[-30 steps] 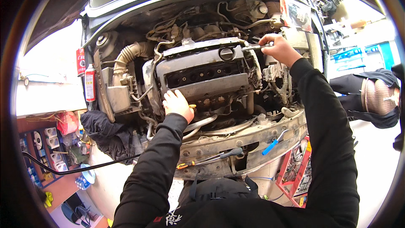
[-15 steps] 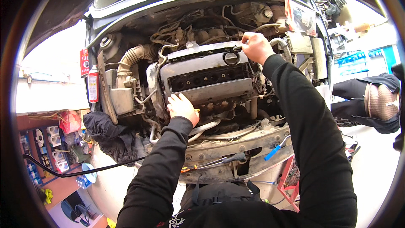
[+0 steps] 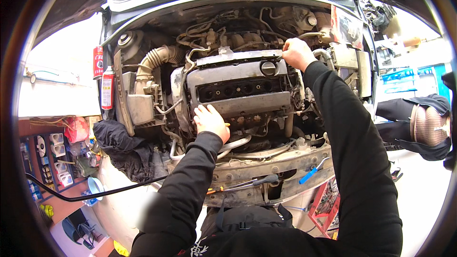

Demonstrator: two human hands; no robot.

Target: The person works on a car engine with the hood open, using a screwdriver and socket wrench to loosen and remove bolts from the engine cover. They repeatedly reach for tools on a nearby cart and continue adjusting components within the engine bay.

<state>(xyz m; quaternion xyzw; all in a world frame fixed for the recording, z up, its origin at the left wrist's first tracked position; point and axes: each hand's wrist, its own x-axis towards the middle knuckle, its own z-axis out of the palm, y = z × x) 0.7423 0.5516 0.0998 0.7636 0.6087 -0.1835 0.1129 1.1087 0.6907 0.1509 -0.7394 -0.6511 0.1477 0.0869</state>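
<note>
A grey engine valve cover (image 3: 209, 78) with a round black oil filler cap (image 3: 269, 68) lies across the middle of the engine bay. My left hand (image 3: 211, 122) rests at its near left corner, fingers stretched out and spread over the edge, thumb hidden. A small yellow piece (image 3: 227, 124) pokes out beside that palm; whether the hand touches it I cannot tell. At the cover's far right corner, my right hand (image 3: 298, 54) is closed with curled fingers. Whatever those fingertips pinch is hidden.
On the front crossmember (image 3: 238, 173) lie a dark-handled screwdriver (image 3: 264, 180) and a blue-handled tool (image 3: 312, 175). A black cloth (image 3: 121, 145) hangs at the left, below a spray can (image 3: 107, 88). A black hose (image 3: 95, 196) runs to the left. Another person (image 3: 423, 126) is at the right.
The view has shifted slightly, so the engine bay appears a little further right. Both hands keep their places at the valve cover's corners.
</note>
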